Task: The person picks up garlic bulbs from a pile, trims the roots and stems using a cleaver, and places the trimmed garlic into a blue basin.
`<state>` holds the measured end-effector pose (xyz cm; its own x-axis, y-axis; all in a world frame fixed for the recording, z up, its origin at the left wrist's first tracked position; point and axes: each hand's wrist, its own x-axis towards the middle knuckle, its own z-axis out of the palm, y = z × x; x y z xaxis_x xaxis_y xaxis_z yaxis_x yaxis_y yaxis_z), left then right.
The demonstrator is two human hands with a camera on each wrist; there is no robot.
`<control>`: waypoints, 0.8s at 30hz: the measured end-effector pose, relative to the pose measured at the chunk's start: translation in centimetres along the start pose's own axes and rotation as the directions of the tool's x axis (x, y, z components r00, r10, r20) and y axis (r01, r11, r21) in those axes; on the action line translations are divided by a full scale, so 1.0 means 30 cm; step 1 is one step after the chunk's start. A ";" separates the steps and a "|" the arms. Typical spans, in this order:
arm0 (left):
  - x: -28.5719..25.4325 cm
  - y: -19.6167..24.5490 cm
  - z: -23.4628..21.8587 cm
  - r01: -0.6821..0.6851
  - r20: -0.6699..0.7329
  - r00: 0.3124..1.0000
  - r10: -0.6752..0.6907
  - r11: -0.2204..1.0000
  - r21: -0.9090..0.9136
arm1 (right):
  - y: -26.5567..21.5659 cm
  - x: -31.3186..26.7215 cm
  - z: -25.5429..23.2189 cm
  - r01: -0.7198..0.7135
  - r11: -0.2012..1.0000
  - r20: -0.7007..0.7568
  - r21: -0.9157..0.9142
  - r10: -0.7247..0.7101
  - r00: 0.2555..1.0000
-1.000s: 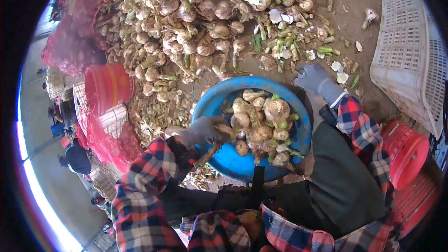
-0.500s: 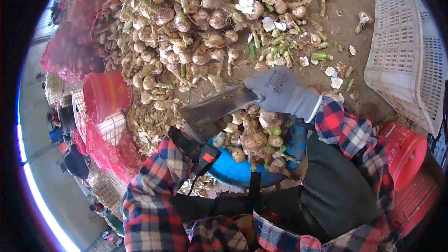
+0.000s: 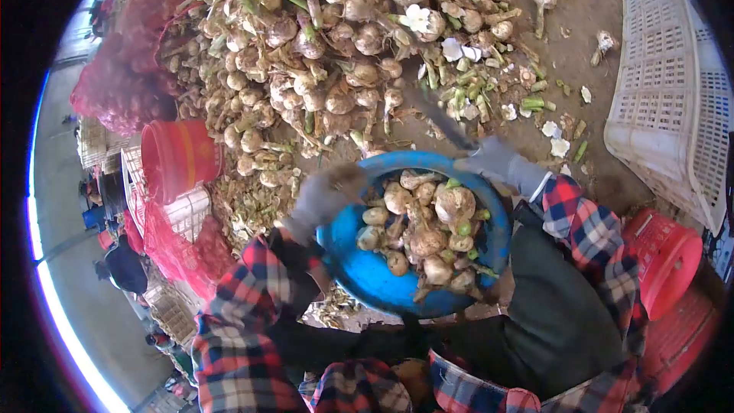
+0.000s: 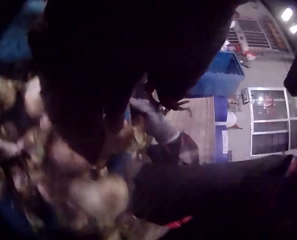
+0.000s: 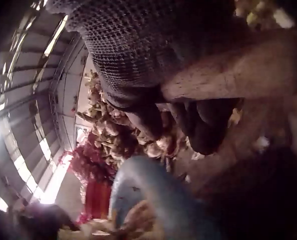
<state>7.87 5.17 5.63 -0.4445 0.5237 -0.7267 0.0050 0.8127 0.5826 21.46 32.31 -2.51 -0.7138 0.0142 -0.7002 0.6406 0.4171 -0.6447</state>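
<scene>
My gloved left hand [image 3: 315,203] grips a garlic bulb [image 3: 349,177], blurred in the head view, at the left rim of a blue basin [image 3: 348,248]. Dirty garlic bulbs [image 3: 424,241] with short stems fill the basin's middle and right. At its upper right rim, my gloved right hand [image 3: 497,164] holds a broad-bladed knife [image 3: 446,121], the blade pointing up and left, away from the basin. In the right wrist view the fingers curl round its wooden handle [image 5: 233,75]. The left wrist view is dark and blurred, with garlic bulbs [image 4: 98,197] at the lower left.
A large heap of stemmed garlic [image 3: 306,53] lies beyond the basin, with cut stem pieces [image 3: 478,95] on the ground beside it. White crates [image 3: 657,99] stand at the right above a red bucket [image 3: 661,260]. Another red bucket [image 3: 180,160] and red net bags [image 3: 126,84] are at the left.
The right hand swung the knife left over the basin to the left hand, then drew back right. The left hand now holds the bulb slightly farther forward than a second ago.
</scene>
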 end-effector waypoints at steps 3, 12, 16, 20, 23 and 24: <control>0.075 -0.045 -0.136 -0.165 -0.092 0.973 0.214 0.912 0.376 | -0.120 -0.076 -0.031 0.028 0.992 0.070 -0.124 -0.019 0.997; 0.262 -0.056 -0.106 -0.659 0.539 0.650 0.536 0.043 0.751 | -0.101 -0.133 -0.017 0.159 0.935 0.194 -0.317 -0.100 0.976; 0.304 -0.112 -0.071 -0.594 0.463 0.745 0.480 0.160 0.789 | -0.144 -0.128 -0.041 0.128 0.948 0.227 -0.292 -0.061 0.972; 0.268 -0.195 -0.063 -0.378 0.125 0.891 0.437 0.558 0.739 | -0.112 -0.094 -0.037 0.088 0.938 0.177 -0.335 -0.029 0.984; 0.227 -0.228 -0.154 -0.212 -0.044 0.953 0.300 0.762 0.611 | -0.084 -0.092 -0.027 0.002 0.976 0.151 -0.217 0.032 0.988; 0.209 -0.208 -0.176 -0.211 -0.045 0.953 0.301 0.759 0.616 | -0.032 -0.070 -0.006 0.070 0.975 0.079 -0.211 -0.054 0.995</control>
<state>0.33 2.04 -0.64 -0.4621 0.7319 -0.5007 0.6489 0.6639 0.3716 22.30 32.03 -0.37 -0.7228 -0.0806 -0.6864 0.5150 0.5995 -0.6127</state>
